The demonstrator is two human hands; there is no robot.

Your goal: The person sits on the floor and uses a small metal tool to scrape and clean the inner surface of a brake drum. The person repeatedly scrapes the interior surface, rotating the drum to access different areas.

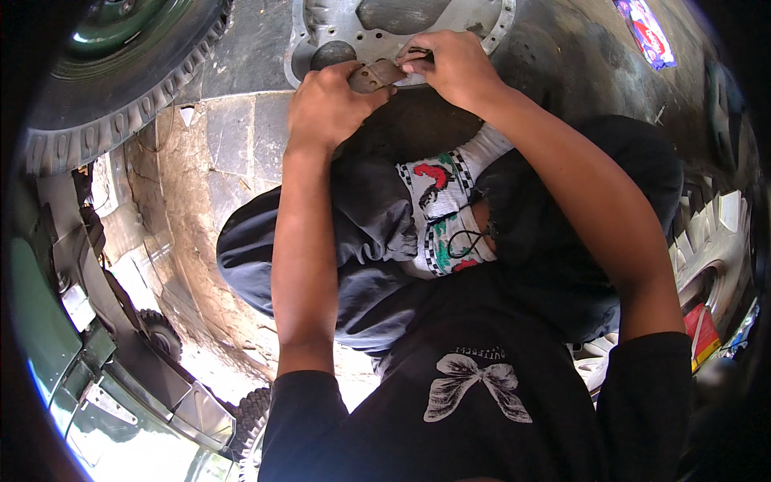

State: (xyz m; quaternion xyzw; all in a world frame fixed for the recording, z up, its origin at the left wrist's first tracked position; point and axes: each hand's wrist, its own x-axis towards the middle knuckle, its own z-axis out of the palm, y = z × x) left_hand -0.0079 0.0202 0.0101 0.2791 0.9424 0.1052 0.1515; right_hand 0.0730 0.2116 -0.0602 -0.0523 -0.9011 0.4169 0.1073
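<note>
by the grey casing (373, 45), the left hand (325, 103) grips a brown plate (369, 79), the right hand (459, 67) curled beside it, hold unclear.

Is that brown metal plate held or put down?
Held: the left hand pinches the plate between thumb and fingers. Whether it touches the grey frame, I cannot tell.

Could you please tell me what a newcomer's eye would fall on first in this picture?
Probably the white socks with red and green patterns in the middle, then the white butterfly print on the black shirt below. At the top, the left hand holds a small brownish plate, with the right hand at its right end, by a grey metal casting. A large tyre around a green wheel fills the upper left.
</note>
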